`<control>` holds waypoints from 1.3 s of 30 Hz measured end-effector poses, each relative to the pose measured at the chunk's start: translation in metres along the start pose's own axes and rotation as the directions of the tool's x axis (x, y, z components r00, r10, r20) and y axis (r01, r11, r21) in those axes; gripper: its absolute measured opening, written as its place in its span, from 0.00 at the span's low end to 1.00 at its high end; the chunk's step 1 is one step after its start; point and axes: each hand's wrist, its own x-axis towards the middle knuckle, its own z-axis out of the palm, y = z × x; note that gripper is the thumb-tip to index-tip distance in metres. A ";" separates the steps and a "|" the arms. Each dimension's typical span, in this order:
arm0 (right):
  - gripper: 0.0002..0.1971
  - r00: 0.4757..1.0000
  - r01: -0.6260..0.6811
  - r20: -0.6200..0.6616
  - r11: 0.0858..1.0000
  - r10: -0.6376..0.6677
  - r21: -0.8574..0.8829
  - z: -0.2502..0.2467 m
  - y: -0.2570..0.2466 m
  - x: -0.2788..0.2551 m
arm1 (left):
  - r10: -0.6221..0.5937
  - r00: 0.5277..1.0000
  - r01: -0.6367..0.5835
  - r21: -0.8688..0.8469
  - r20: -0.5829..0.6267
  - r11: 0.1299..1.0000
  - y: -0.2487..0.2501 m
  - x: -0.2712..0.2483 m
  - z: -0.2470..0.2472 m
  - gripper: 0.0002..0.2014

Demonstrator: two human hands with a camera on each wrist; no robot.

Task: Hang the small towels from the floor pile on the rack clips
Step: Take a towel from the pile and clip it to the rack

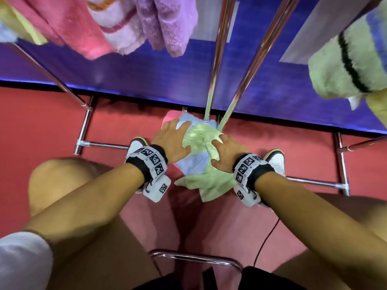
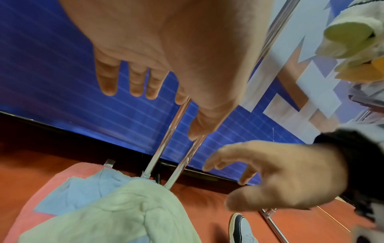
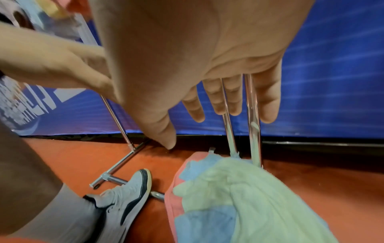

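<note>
The floor pile lies on the red floor at the foot of the rack: a light green towel (image 1: 199,139) on top, a light blue one (image 1: 192,164) under it and a pink one (image 1: 169,116) at the bottom. My left hand (image 1: 176,139) hangs over the pile's left side with its fingers spread. My right hand (image 1: 222,151) hangs over the right side, fingers straight. The wrist views show the left hand (image 2: 145,74) and the right hand (image 3: 207,82) above the green towel (image 2: 124,205) (image 3: 259,189), holding nothing.
Pink (image 1: 73,24), striped (image 1: 117,24), purple (image 1: 167,21) and green black-striped (image 1: 345,65) towels hang overhead. Two chrome rack poles (image 1: 217,59) meet the floor just behind the pile. Base bars (image 1: 104,145) and my shoes (image 1: 136,143) flank it. A blue banner (image 1: 125,76) stands behind.
</note>
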 end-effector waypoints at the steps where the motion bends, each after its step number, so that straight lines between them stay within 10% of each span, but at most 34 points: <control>1: 0.33 1.000 0.004 0.019 1.000 -0.004 -0.002 0.009 0.000 0.006 | 0.002 1.000 -0.002 0.000 0.007 1.000 -0.001 0.001 0.003 0.40; 20: 0.24 0.900 0.142 0.420 0.990 -0.119 -0.024 0.214 -0.009 0.080 | -0.125 0.982 0.117 0.064 0.141 0.991 -0.042 0.014 0.038 0.35; 27: 0.20 0.893 0.190 0.434 0.974 -0.121 -0.120 0.221 -0.003 0.085 | -0.124 0.982 0.120 0.035 0.145 0.992 -0.045 0.016 0.036 0.37; 34: 0.03 0.978 0.210 -0.026 0.960 -0.209 0.184 0.154 -0.017 0.080 | -0.032 0.993 0.032 -0.002 0.118 0.999 -0.034 0.017 0.031 0.38; 39: 0.16 0.899 0.429 -0.355 0.680 -0.257 0.595 0.067 -0.013 0.046 | 0.136 0.984 -0.122 -0.120 0.113 0.985 -0.017 0.016 0.014 0.43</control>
